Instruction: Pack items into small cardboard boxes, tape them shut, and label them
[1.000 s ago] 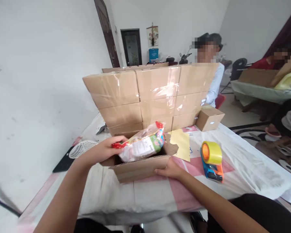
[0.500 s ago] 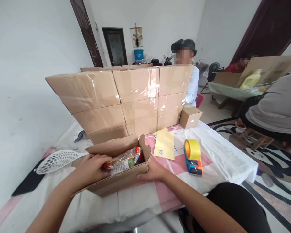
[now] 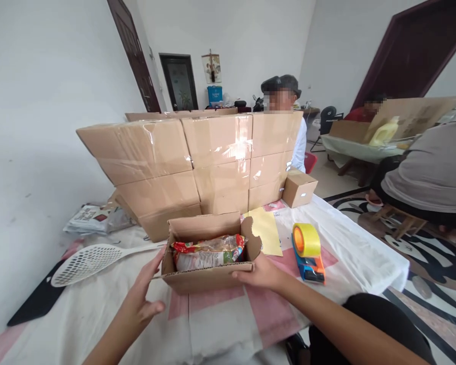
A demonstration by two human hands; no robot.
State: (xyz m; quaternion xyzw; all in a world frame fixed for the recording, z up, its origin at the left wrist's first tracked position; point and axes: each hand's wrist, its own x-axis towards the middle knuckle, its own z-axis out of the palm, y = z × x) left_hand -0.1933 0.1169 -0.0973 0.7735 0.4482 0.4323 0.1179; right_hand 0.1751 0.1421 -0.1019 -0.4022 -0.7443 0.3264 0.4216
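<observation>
An open cardboard box [image 3: 209, 276] stands on the table in front of me, with a plastic food packet [image 3: 207, 252] lying inside it. My left hand [image 3: 144, 296] is at the box's left side, fingers stretched out and apart, fingertips at the left flap. My right hand [image 3: 260, 274] holds the box's right front corner, thumb on the front wall, fingers curled behind the right flap. To the right of the box lie a yellow sheet [image 3: 268, 230] and a tape dispenser [image 3: 307, 251] with a yellow roll.
A wall of taped cardboard boxes [image 3: 197, 162] stands behind the open box, with a small box [image 3: 299, 187] at its right end. A white slotted swatter [image 3: 91, 257] lies at left. A person sits behind the boxes; others sit at right by another table [image 3: 357, 147].
My left hand has let go of the packet, which now lies flat in the box, and moved out to the box's left side. The box has turned square to me. My right hand stays on it.
</observation>
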